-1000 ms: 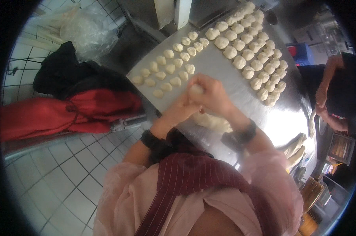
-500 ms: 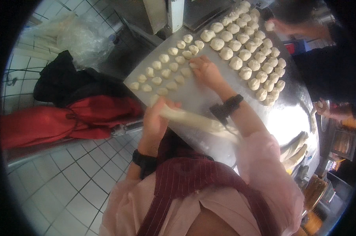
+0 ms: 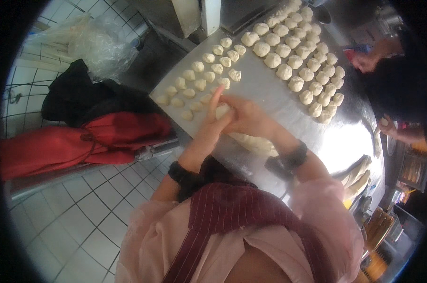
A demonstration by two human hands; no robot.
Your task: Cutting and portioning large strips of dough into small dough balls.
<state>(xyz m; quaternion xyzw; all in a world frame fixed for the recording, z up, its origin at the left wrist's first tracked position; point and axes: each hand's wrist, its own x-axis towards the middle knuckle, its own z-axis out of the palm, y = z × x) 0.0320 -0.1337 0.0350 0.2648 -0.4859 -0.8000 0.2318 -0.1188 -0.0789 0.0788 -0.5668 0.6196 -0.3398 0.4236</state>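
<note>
Both hands pinch one small dough piece over the steel tabletop, close to the rows already laid out.

In the head view I see my left hand (image 3: 208, 123) and right hand (image 3: 247, 118) pressed together around a small dough piece (image 3: 221, 111), left fingers raised, right hand curled onto it; it sits just beside the small dough balls (image 3: 200, 78) at the tabletop (image 3: 265, 92) edge. I judge the risks so: a sticky piece could cling to a palm and tear, a wrist could flatten a neighbouring ball, or the piece could roll off the near edge toward the red cloth (image 3: 81, 144). The dough rope (image 3: 256, 144) lies under my right forearm and could get squashed.
</note>
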